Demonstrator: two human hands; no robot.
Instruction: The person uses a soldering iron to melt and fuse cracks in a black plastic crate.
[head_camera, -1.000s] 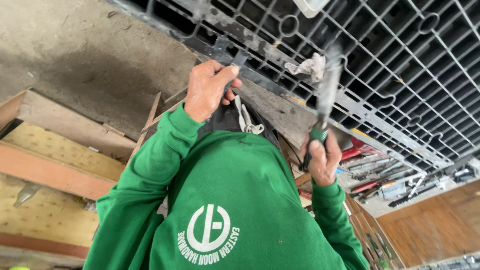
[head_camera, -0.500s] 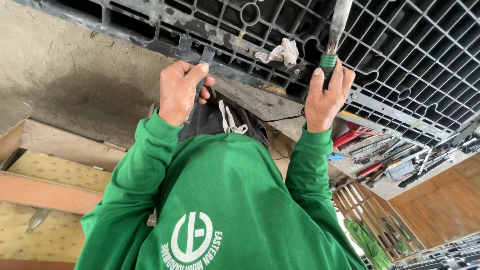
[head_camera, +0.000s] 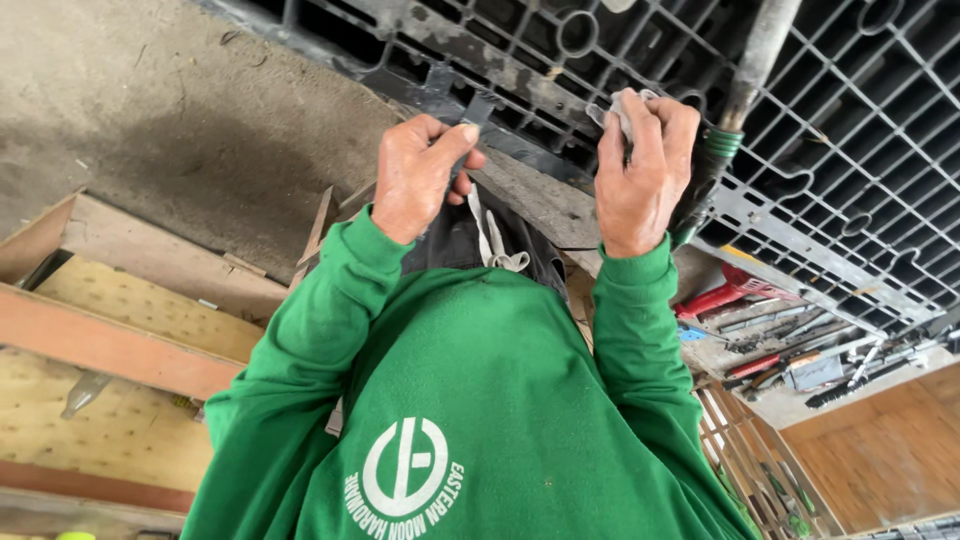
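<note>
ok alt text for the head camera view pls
A person in a green sweatshirt pinches a dark metal strip in the left hand against a black plastic grid pallet, while the right hand grips a pale rag. Hand tools lie lower right.

the plastic pallet (head_camera: 840, 130) is black, moulded in a grid of squares and rings, with pale scuffs along its edge. the sweatshirt (head_camera: 470, 400) is bright green with a white round emblem and white lettering. the rag (head_camera: 622, 108) under the right hand (head_camera: 640, 170) is off-white. the tool (head_camera: 735, 110) has a grey shaft and a green-banded grip. the boards (head_camera: 110, 345) are reddish brown and pale yellow. the floor (head_camera: 170, 110) is dull grey-brown.
</note>
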